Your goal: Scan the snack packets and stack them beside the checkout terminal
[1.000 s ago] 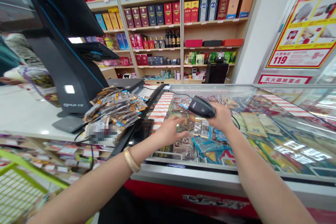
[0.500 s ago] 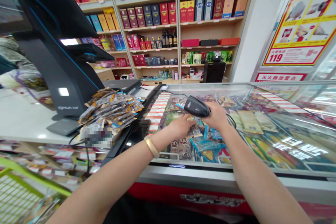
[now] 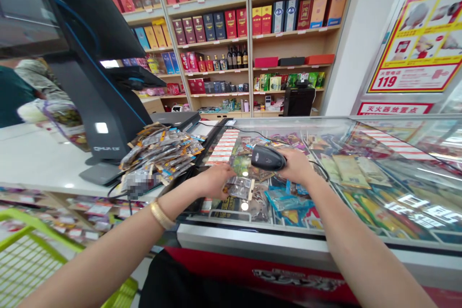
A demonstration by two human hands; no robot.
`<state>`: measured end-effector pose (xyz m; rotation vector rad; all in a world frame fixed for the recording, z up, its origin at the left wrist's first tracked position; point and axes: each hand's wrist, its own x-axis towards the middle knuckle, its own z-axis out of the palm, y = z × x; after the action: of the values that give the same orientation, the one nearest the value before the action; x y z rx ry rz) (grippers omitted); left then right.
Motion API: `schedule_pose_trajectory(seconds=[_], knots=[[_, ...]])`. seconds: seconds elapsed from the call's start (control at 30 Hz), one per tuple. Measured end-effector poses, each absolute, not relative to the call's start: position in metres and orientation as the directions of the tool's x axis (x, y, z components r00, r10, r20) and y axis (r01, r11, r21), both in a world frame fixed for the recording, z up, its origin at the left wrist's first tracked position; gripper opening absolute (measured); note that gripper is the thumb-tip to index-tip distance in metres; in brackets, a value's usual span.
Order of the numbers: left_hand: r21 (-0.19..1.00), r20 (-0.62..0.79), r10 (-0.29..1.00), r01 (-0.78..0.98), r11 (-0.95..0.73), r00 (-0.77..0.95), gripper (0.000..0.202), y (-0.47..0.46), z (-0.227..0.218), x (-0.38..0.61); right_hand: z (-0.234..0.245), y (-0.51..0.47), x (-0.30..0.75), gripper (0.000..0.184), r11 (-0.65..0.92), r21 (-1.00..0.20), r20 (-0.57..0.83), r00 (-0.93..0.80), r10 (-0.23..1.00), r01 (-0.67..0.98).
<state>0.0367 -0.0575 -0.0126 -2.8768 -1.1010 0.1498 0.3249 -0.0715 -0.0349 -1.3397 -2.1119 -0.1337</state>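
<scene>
My right hand (image 3: pixel 294 166) is wrapped round a black barcode scanner (image 3: pixel 266 158), its head pointing left above the freezer's glass top. Just left of it, my left hand (image 3: pixel 215 180) pinches the edge of a small snack packet (image 3: pixel 240 187) with a barcode panel at its right end. The packet is over the glass, lower than the scanner and apart from it. To the left, on the counter by the till, lies a heaped pile of similar snack packets (image 3: pixel 162 151).
A till with a screen (image 3: pixel 108 82) stands at the left on a white counter (image 3: pixel 54 163). Below is a green shopping basket (image 3: pixel 29 245). The glass-topped freezer (image 3: pixel 382 236) holds packaged goods. Boxed bottles fill the shelves (image 3: pixel 212 38) behind. The scanner's cable (image 3: pixel 319 166) trails over the glass.
My left hand has moved left, away from the scanner, drawing the snack packet with it. My right hand still grips the scanner in nearly the same place. The view has shifted slightly.
</scene>
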Motion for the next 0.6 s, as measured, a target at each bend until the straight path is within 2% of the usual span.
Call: schedule_pose_trajectory(seconds=[0.1, 0.27, 0.43, 0.6], knots=[[-0.076, 0.081, 0.696, 0.701, -0.709, 0.713, 0.055, -0.061, -0.011, 0.028, -0.033, -0.075, 0.320, 0.022, 0.459, -0.223, 0.454, -0.325, 0.830, 0.860], [-0.145, 0.276, 0.696, 0.745, -0.651, 0.662, 0.056, -0.068, 0.002, 0.020, -0.030, -0.078, 0.314, 0.018, 0.442, -0.219, 0.386, -0.339, 0.858, 0.870], [-0.174, 0.305, 0.692, 0.753, -0.635, 0.654, 0.061, -0.073, 0.009, 0.018, -0.030, -0.079, 0.310, 0.016, 0.424, -0.185, 0.340, -0.347, 0.874, 0.887], [-0.131, 0.338, 0.687, 0.755, -0.643, 0.644, 0.061, -0.073, 0.006, 0.016, -0.028, -0.081, 0.308, 0.019, 0.420, -0.183, 0.316, -0.351, 0.881, 0.889]])
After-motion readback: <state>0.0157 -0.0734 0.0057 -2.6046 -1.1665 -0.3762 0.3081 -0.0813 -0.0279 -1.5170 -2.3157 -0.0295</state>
